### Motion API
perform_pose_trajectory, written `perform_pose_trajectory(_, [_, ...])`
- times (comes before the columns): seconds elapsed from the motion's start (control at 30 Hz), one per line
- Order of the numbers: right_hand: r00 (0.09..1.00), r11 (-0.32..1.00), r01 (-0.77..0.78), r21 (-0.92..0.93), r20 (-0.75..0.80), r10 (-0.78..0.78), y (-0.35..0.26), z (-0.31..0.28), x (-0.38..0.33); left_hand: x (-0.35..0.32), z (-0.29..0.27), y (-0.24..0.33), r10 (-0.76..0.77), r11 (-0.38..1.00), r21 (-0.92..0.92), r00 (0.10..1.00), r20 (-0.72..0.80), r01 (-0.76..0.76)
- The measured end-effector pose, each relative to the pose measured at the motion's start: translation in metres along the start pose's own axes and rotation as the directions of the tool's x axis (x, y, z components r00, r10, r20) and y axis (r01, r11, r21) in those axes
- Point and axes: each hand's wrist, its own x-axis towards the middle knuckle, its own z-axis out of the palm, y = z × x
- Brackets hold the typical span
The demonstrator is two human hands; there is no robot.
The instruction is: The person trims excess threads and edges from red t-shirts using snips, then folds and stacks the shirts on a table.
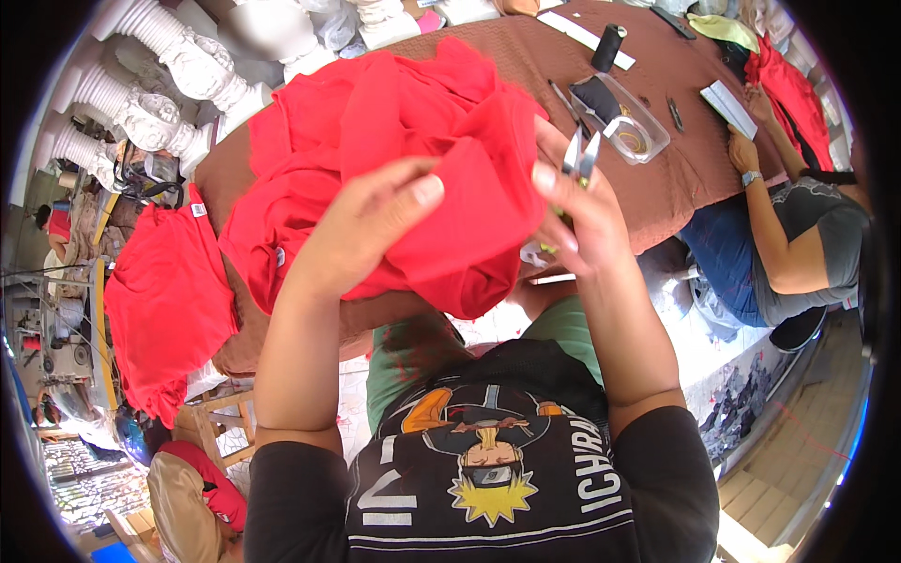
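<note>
A large heap of bright red fabric (375,122) lies on the round table in front of me, and one part of it is raised between my hands. My left hand (366,225) grips this part at its left side, thumb on top and the other fingers partly hidden. At its right edge, my right hand (591,211) pinches the fabric with the thumb. The same hand also holds small thread snips (584,158) with yellow-green handles, their blades pointing up and apart. Whether the fabric is a finished garment, I cannot tell.
A brown cloth (657,192) covers the table. A clear plastic box (633,122), a black thread spool (610,47) and pens stand at the right. Another red garment (174,300) hangs at the left. A seated person (798,235) at the right holds a pale, flat item (728,108).
</note>
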Motion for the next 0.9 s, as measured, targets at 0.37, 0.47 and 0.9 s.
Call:
perform_pose_trajectory(0.37, [0.929, 0.71, 0.149, -0.688, 0.343, 0.138, 0.0, 0.018, -0.018, 0.011, -0.012, 0.003, 0.05, 0.857, -0.493, 0.975, -0.214, -0.152])
perform_pose_trajectory(0.47, [0.803, 0.274, 0.572, -0.773, 0.597, 0.007, 0.023, 0.004, -0.014, 0.003, -0.06, 0.009, 0.073, 0.791, -0.593, 0.985, -0.155, -0.152])
perform_pose_trajectory(0.9, [0.99, -0.376, 0.117, -0.919, 0.136, -0.025, -0.009, -0.015, -0.027, -0.051, -0.085, -0.015, 0.249, 0.657, -0.572, 0.858, -0.45, -0.491])
